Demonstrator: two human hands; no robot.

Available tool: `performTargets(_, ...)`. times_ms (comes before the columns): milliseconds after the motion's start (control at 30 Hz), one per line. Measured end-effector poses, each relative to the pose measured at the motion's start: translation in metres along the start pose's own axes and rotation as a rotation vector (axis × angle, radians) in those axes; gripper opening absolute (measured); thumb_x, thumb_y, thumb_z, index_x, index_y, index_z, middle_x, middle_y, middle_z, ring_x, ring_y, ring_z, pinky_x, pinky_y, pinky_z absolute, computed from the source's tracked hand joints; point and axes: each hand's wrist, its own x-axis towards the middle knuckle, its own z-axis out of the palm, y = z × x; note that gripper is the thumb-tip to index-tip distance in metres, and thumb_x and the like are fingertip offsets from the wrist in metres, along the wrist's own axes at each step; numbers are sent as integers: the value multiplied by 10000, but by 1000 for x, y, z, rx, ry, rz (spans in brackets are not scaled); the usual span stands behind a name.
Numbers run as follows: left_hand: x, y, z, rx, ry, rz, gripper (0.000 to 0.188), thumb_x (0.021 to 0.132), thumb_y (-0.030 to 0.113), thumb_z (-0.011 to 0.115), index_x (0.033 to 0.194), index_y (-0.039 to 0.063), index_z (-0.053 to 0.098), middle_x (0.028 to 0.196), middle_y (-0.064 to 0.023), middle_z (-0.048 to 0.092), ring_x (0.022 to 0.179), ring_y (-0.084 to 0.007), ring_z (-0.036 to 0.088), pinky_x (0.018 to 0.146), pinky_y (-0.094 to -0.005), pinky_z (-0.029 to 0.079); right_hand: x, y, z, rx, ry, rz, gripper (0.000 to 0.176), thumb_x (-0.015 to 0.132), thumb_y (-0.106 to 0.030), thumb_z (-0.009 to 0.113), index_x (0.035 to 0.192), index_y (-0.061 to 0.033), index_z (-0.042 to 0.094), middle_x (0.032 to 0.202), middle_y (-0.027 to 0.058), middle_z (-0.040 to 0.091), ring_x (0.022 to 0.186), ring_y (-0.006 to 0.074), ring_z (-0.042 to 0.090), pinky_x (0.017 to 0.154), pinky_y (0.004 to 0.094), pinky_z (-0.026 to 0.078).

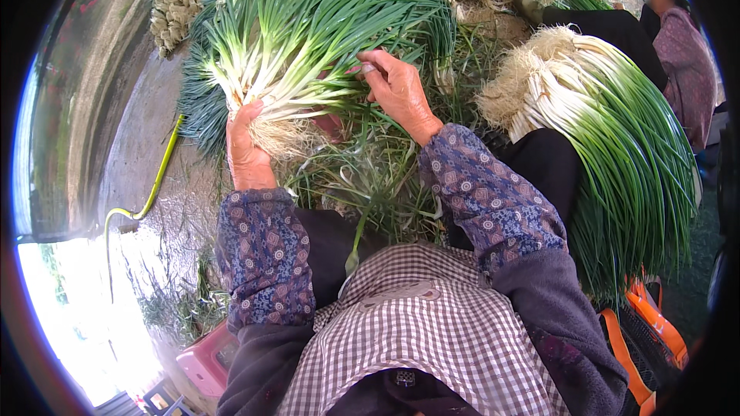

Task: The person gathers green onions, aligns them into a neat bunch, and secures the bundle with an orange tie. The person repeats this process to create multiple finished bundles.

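A fanned bunch of green onions (272,75) spreads away from me, its white stems and roots nearest me and its green leaves pointing up and to the right. My left hand (248,144) is closed around the root end of this bunch, with the thumb over the white bases. At the right side of the bunch, my right hand (396,84) has its thumb and fingertips pinched together at the outer leaves. Whether a leaf is between those fingertips is too small to tell. Below both hands lie loose trimmed leaves (370,167).
A large bundle of green onions (613,127) lies at my right, beside my knee. More root ends (179,11) are stacked at upper left. A yellow hose (159,170) crosses the ground at left, near a pink plastic stool (208,361). Another person (685,63) sits at upper right.
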Motion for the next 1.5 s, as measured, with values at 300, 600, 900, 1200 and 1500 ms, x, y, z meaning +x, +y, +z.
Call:
performTargets(300,-3,1,6,-14,20,3,597,806,140,658,1326,-98,487,1246,-227,619,1113,-344,633,1011,-462,499,39,7,10,-526,16,-385,176,856,-224,658,957,-89,709,848,167,627,809,402,622,710,496,503)
performTargets(600,-10,3,20,-20,2,6,517,816,195,661,1256,-60,567,1211,-174,647,1112,-286,630,999,-410,495,54,10,10,-617,-36,-423,180,783,-231,745,924,-123,716,991,108,613,886,344,639,730,468,516)
performTargets(900,-18,5,23,8,19,0,593,824,169,668,1347,-48,492,1251,-187,625,1104,-298,640,985,-427,518,48,1,2,-523,-122,-539,114,792,-169,710,864,-97,660,903,89,620,811,348,628,698,449,515)
performTargets(1200,-14,3,29,67,53,9,568,794,64,675,1330,-39,516,1216,-148,638,1062,-259,650,944,-391,521,-51,-66,16,-180,-352,-246,73,767,-111,660,778,-49,622,735,123,612,678,335,620,589,427,480)
performTargets(1500,-7,-2,15,11,32,12,417,784,108,688,1165,-47,619,1103,-119,669,1015,-221,648,923,-360,517,-100,-47,-19,-752,-884,-359,288,784,-175,686,1030,-32,637,943,146,621,760,296,646,671,394,523)
